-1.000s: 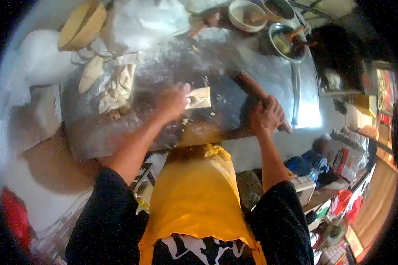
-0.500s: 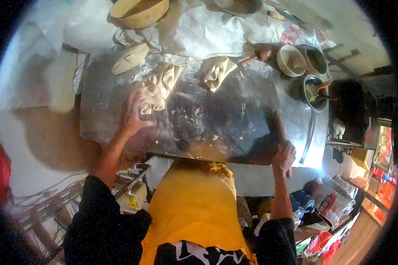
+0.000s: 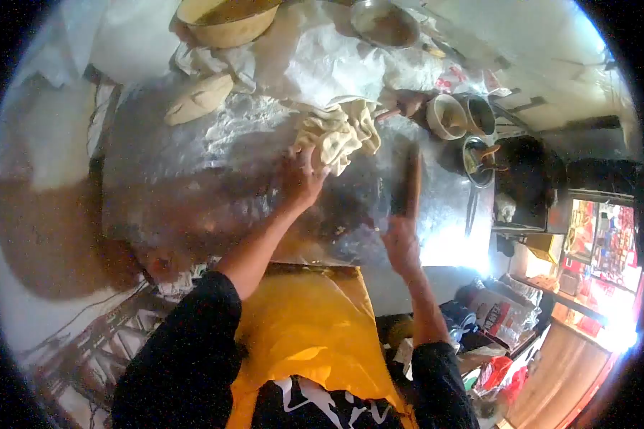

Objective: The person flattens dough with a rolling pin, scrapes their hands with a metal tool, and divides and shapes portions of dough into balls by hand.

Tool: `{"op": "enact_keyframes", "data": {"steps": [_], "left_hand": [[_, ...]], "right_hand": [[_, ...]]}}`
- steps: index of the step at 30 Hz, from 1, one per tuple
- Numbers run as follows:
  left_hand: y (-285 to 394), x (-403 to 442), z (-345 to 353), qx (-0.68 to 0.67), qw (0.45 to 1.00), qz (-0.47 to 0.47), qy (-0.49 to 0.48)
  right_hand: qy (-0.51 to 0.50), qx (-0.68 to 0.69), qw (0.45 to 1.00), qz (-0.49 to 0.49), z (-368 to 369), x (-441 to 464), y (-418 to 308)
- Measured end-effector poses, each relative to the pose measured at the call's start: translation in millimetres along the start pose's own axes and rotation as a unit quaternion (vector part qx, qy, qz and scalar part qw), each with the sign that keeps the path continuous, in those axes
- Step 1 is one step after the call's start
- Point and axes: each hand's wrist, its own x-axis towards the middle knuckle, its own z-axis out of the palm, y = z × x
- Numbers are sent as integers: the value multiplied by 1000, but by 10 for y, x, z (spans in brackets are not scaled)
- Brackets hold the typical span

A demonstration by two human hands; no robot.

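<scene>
Several folded pieces of pale dough (image 3: 328,137) lie bunched together on the floury metal worktop (image 3: 172,168). My left hand (image 3: 304,176) grips their near left side, fingers pressed into the dough. Against their right side rests another folded dough piece (image 3: 366,127). In my right hand (image 3: 402,243) is a wooden rolling pin (image 3: 414,182), gripped by its near end and pointing away from me over the worktop. A smooth oval lump of dough (image 3: 199,99) sits apart at the back left.
Along the back lies white plastic sheeting (image 3: 336,61), with a yellowish basin (image 3: 229,25) and a metal bowl (image 3: 385,23). Two bowls (image 3: 446,116) and a long-handled metal pan (image 3: 477,161) line the right side. Packed bags (image 3: 504,311) sit below right.
My left hand has pushed the folded dough from the left across to the piece at right. My right hand has shifted left and farther from me with the rolling pin. The view has turned slightly.
</scene>
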Motion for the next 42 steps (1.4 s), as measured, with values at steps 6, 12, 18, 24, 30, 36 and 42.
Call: {"op": "enact_keyframes", "data": {"steps": [6, 12, 18, 24, 30, 36, 42], "left_hand": [[-23, 223, -45, 100, 991, 79, 46], [389, 356, 159, 39, 994, 72, -76], [918, 510, 369, -264, 950, 42, -162], [914, 590, 655, 72, 972, 9, -222], [839, -79, 519, 41, 991, -30, -120], [414, -682, 199, 8, 989, -145, -23], [552, -627, -123, 74, 970, -228, -41]], "right_hand": [[8, -18, 996, 91, 93, -876, 99], [-10, -11, 979, 204, -43, -752, 139], [-16, 55, 995, 86, -405, -124, 684], [130, 76, 986, 70, -1481, 825, 1534], [189, -75, 979, -10, -2356, 2622, 3412], [-92, -372, 903, 197, -2402, 3964, 4426], [-5, -495, 869, 28, -2466, 4364, 5506]]}}
